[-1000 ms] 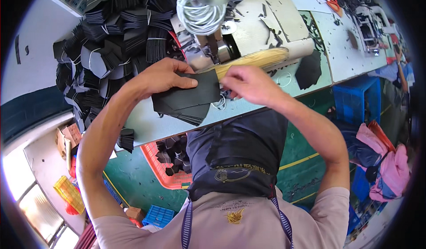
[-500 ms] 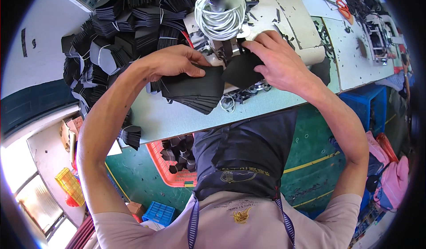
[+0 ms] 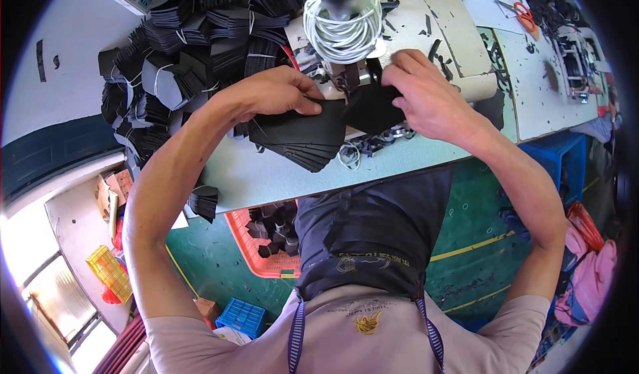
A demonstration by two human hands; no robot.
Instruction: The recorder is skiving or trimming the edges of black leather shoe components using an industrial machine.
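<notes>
My left hand point(image 3: 287, 93) is closed on a fanned stack of black sheet pieces point(image 3: 299, 136), its thumb lying on the top piece. Just to the right, a single black piece point(image 3: 373, 107) sits at the working end of a sewing-type machine point(image 3: 426, 31). My right hand point(image 3: 426, 94) has its fingers bent and pinched at the right edge of that piece; the fingertips partly hide the grip. A coil of white cord point(image 3: 343, 31) hangs over the machine head and covers part of the mechanism.
Banded bundles of black pieces point(image 3: 173, 81) are heaped at the left of the table point(image 3: 266, 181). Orange-handled scissors point(image 3: 526, 17) lie at the far right among black scraps. Below the table edge are a red basket point(image 3: 249, 247) of black pieces and a blue bin point(image 3: 556, 157).
The view has shifted slightly, moving the scene to the right. My right hand has drawn a little rightward and the single piece has turned at the machine. My left hand keeps the stack.
</notes>
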